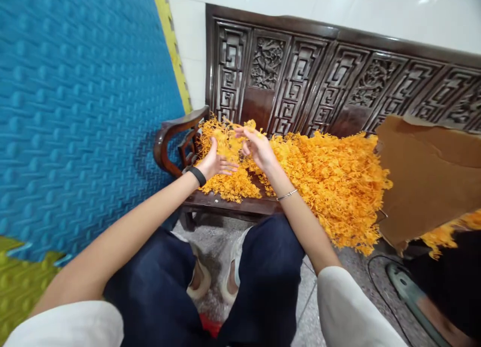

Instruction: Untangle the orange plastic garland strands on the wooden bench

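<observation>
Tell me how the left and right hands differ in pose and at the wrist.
The left hand has its thumb raised and fingers stretched out, while the right hand has some fingers bent. A broad dark band circles the left wrist; a thin metallic bangle circles the right. Both hands are bare and close to the orange flower-like mass.

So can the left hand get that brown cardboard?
Probably not from there: the left hand is far off, with the right arm and the big orange pile between it and the cardboard.
</observation>
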The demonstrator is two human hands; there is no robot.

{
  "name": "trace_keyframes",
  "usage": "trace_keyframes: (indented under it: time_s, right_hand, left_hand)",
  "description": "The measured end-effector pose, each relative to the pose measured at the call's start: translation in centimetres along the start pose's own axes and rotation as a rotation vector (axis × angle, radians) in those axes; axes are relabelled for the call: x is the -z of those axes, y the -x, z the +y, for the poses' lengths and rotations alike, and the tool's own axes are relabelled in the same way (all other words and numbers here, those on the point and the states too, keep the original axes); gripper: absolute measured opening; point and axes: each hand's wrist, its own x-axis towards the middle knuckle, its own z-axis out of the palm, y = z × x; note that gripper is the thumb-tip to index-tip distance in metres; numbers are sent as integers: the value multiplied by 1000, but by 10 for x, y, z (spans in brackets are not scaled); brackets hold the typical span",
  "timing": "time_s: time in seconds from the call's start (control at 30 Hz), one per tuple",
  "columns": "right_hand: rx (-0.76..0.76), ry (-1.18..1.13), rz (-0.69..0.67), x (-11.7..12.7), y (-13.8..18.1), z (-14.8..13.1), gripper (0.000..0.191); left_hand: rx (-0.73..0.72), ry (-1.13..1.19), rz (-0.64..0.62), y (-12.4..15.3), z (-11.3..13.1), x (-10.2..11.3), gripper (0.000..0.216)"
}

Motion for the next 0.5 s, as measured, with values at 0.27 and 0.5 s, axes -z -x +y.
trace_keyframes:
  time_s: [0.27,0.5]
  right_hand:
    - [-174,-57,-212,-33,23,13,30]
    - [-204,-23,-112,-26,29,27,26]
  left_hand:
    - [-77,-692,542,72,17,37,70]
    - [-392,-669,364,246,-27,-26,45]
